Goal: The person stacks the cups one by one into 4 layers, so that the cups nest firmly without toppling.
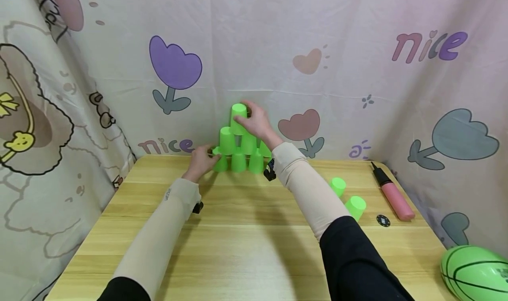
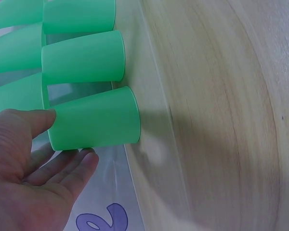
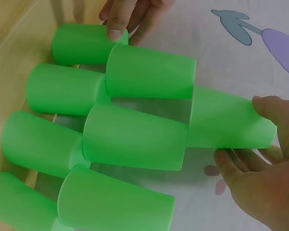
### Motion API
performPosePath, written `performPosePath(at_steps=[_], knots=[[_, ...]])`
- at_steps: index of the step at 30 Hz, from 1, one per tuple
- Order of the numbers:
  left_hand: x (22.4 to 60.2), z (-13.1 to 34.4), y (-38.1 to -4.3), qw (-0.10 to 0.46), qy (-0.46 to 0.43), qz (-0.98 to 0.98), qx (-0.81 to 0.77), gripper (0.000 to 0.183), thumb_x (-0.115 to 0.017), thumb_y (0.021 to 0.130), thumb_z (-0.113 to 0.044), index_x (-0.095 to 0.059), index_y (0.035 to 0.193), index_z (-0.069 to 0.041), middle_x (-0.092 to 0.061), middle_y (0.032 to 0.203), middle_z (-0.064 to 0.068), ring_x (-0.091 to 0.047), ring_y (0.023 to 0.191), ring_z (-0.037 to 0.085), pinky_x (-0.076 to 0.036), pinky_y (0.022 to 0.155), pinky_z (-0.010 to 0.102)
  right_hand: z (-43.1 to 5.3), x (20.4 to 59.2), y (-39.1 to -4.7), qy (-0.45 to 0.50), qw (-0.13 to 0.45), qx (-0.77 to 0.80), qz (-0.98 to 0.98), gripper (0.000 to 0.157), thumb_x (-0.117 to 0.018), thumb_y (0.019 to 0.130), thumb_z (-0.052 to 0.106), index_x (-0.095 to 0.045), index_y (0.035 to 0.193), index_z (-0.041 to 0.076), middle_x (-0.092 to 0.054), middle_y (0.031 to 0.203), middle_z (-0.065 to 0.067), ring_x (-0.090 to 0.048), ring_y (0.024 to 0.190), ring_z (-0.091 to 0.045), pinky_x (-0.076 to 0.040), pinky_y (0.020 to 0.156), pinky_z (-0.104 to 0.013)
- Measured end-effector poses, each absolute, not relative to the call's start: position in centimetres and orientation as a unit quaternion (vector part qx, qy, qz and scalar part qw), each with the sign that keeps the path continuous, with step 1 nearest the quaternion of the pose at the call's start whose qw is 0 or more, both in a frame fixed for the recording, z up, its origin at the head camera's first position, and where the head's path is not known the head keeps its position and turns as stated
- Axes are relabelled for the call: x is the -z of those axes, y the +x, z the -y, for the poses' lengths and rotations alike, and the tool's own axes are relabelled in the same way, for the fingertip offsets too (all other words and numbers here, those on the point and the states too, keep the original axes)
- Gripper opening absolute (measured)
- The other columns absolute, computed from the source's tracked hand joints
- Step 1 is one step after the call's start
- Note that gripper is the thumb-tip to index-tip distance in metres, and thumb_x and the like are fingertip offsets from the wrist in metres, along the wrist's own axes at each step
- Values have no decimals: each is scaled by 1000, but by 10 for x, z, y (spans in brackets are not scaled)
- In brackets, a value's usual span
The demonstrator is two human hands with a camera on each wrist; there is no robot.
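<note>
Bright green plastic cups stand upside down in a stacked wall at the back of the table. My right hand (image 1: 259,122) holds the top cup (image 1: 238,118) between thumb and fingers, its rim right at the bases of two second-row cups. That second row has three cups, the middle one (image 3: 137,137) partly under the held cup. Below is a bottom row of several cups. With thumb on one side and fingers on the other, my left hand (image 1: 201,163) grips the leftmost bottom cup (image 2: 96,120) near its base. In the head view my right hand and sleeve hide the stack's right end.
Two more green cups (image 1: 338,186) stand to the right, one partly behind my right sleeve. Beyond them lie a black round disc (image 1: 383,220) and a pink hand pump (image 1: 397,200). A green ball (image 1: 476,272) sits at the front right corner. A printed curtain (image 1: 246,49) hangs close behind the stack.
</note>
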State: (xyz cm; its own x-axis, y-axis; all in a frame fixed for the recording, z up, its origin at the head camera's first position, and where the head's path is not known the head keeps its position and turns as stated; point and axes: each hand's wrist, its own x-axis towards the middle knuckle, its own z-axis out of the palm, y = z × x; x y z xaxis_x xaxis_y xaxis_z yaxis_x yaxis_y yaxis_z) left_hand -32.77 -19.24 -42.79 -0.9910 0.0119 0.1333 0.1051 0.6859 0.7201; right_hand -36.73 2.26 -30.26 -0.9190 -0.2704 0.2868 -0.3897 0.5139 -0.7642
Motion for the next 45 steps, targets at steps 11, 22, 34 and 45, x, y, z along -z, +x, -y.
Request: performPosePath(at_steps=[11,22,34,45], knots=[[431,186,-329,61,-41,915,396,50,-67,102,-17,-56,145,7,-65,135,32,-65,123,46,-57,106,54,-27,305,-374,180,72,-448,873,64,-72,101,24,-46,157,8,-61,147,-16,-61,130,-30,-54,110,-40],[431,181,-332,56,-44,914,399,51,-66,102,-16,-55,146,8,-64,135,33,-66,122,46,-58,104,53,-40,300,-369,175,67,-469,863,71,-74,100,30,-42,161,11,-60,149,-17,-61,132,-30,-55,109,-40],[426,190,-333,55,-32,915,399,57,-68,101,-19,-51,150,7,-63,137,34,-64,124,47,-58,105,54,-116,290,-330,173,100,-472,859,70,-76,98,37,-47,158,15,-57,153,-19,-59,138,-38,-50,116,-49],[430,202,-331,21,-49,915,401,56,-59,107,-25,-47,155,1,-57,147,31,-58,132,47,-54,110,56,-226,337,-275,132,129,-456,871,63,-76,99,28,-52,152,5,-59,148,-23,-56,138,-40,-46,119,-55]])
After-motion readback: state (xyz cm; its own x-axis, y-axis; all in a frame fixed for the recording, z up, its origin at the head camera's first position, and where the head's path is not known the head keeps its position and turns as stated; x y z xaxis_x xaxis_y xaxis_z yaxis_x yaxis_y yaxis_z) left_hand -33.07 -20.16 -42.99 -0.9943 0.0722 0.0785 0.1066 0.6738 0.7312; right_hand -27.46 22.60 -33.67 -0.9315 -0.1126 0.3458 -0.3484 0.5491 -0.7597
